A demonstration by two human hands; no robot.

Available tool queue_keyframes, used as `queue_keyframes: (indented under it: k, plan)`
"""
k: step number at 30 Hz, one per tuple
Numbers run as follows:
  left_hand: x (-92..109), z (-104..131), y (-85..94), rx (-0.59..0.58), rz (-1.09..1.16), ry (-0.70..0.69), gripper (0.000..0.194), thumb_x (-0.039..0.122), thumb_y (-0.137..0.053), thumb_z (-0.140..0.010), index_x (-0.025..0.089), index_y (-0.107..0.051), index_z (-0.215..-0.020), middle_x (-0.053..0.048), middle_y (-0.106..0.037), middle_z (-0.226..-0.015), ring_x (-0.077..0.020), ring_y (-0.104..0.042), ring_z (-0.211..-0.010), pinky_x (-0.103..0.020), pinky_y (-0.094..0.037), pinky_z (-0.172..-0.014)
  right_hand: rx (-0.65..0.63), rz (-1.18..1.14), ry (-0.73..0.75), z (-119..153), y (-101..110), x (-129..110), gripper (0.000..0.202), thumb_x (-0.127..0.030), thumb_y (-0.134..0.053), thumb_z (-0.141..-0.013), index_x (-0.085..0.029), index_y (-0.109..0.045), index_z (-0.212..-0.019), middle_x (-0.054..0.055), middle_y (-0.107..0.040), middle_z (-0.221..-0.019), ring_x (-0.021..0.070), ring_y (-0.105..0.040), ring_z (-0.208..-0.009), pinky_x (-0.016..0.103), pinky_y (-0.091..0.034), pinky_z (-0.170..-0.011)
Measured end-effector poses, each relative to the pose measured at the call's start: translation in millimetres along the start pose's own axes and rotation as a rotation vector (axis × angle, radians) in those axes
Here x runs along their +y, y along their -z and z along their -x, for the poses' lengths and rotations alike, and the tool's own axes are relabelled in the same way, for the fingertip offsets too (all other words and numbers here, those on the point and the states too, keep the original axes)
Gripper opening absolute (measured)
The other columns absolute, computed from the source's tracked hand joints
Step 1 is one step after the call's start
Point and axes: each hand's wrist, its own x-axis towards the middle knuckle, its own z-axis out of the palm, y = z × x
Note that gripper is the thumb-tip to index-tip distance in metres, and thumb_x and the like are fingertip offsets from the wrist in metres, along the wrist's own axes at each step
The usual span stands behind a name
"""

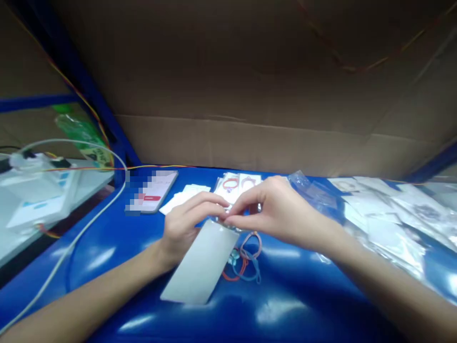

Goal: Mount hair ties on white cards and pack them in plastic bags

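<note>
A white card in a clear sleeve (203, 262) hangs tilted below my hands, its upper end between my fingers. My left hand (189, 221) pinches the card's top edge from the left. From the right, my right hand (273, 209) pinches the clear plastic at the same edge, thumb and forefinger together. The fingertips of both hands meet there and hide part of the plastic. Just right of the card, several thin loops lie on the blue surface: a pink one (251, 245), a blue one (252, 269) and a red one (232, 277).
Behind my hands lie white cards (187, 194) and packaged loops (229, 183). A phone (157, 191) is at the left, near a white cable (89, 224). Empty clear bags (316, 194) and many packed cards (392, 228) spread at the right. A cardboard wall (250, 138) stands behind.
</note>
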Motion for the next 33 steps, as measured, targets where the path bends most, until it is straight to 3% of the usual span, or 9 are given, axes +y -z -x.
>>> queue_keyframes:
  k: [6, 11, 16, 22, 26, 30, 33]
  plan:
    - [-3.4, -0.7, 2.8, 0.02, -0.008, 0.045, 0.007, 0.025, -0.067, -0.094, 0.019, -0.071, -0.093, -0.008, -0.073, -0.095, -0.0205, -0.07, -0.085, -0.031, -0.055, -0.073, -0.002, -0.099, -0.034, 1.8, -0.5, -3.6, 0.02, -0.031, -0.07, -0.09, -0.018, -0.082, -0.084, 0.0, -0.072, -0.068, 0.0118, -0.061, -0.062, 0.024, -0.039, -0.057]
    - [-4.5, 0.0, 3.3, 0.04, 0.002, 0.046, 0.011, 0.03, -0.073, -0.091, 0.02, -0.071, -0.092, -0.007, -0.071, -0.096, -0.0197, -0.067, -0.083, -0.031, -0.053, -0.071, -0.022, -0.242, -0.086, 1.5, -9.4, 0.9, 0.022, -0.029, -0.084, -0.075, -0.018, -0.076, -0.093, 0.002, -0.077, -0.091, 0.0159, -0.069, -0.08, 0.024, -0.048, -0.068]
    - [-3.7, 1.0, 2.0, 0.069, -0.121, 0.03, 0.007, 0.023, -0.076, -0.087, 0.021, -0.07, -0.089, -0.005, -0.068, -0.1, -0.0172, -0.065, -0.084, -0.029, -0.053, -0.071, -0.033, -0.279, -0.139, 0.2, -18.7, 6.9, 0.017, -0.021, -0.081, -0.074, -0.018, -0.074, -0.09, 0.003, -0.077, -0.091, 0.0178, -0.072, -0.08, 0.026, -0.051, -0.069]
    - [-5.9, -1.4, 2.5, 0.023, -0.174, -0.04, 0.009, 0.019, -0.077, -0.086, 0.022, -0.068, -0.086, -0.004, -0.062, -0.102, -0.0149, -0.063, -0.083, -0.027, -0.054, -0.067, -0.04, -0.081, -0.093, 0.3, -9.7, 4.1, 0.01, -0.016, -0.078, -0.076, -0.02, -0.079, -0.085, -0.002, -0.075, -0.074, 0.0128, -0.064, -0.065, 0.024, -0.043, -0.06]
    - [-9.1, -4.0, 5.4, -0.039, -0.136, -0.051, 0.008, 0.016, -0.074, -0.087, 0.022, -0.068, -0.089, -0.007, -0.059, -0.112, -0.0185, -0.062, -0.095, -0.03, -0.057, -0.074, 0.0, 0.016, -0.07, 1.9, -0.7, 1.3, 0.012, -0.016, -0.077, -0.077, -0.021, -0.083, -0.087, -0.002, -0.075, -0.073, 0.0124, -0.062, -0.065, 0.023, -0.041, -0.06]
    - [-7.9, -9.0, 11.7, -0.1, -0.075, 0.039, 0.023, 0.008, -0.052, -0.096, 0.022, -0.07, -0.093, -0.009, -0.058, -0.12, -0.019, -0.061, -0.099, -0.036, -0.056, -0.085, -0.006, -0.027, -0.081, 4.3, 8.8, -1.7, 0.014, -0.015, -0.075, -0.078, -0.02, -0.083, -0.088, -0.001, -0.077, -0.078, 0.0136, -0.064, -0.067, 0.023, -0.043, -0.062]
    - [-4.0, -13.4, 17.0, -0.189, 0.053, 0.118, 0.029, 0.015, -0.042, -0.098, 0.021, -0.071, -0.099, -0.011, -0.059, -0.121, -0.0233, -0.061, -0.106, -0.038, -0.056, -0.085, 0.008, -0.038, -0.089, 5.9, 14.7, -4.9, 0.014, -0.015, -0.075, -0.077, -0.019, -0.083, -0.088, 0.0, -0.078, -0.078, 0.0142, -0.066, -0.067, 0.023, -0.044, -0.061]
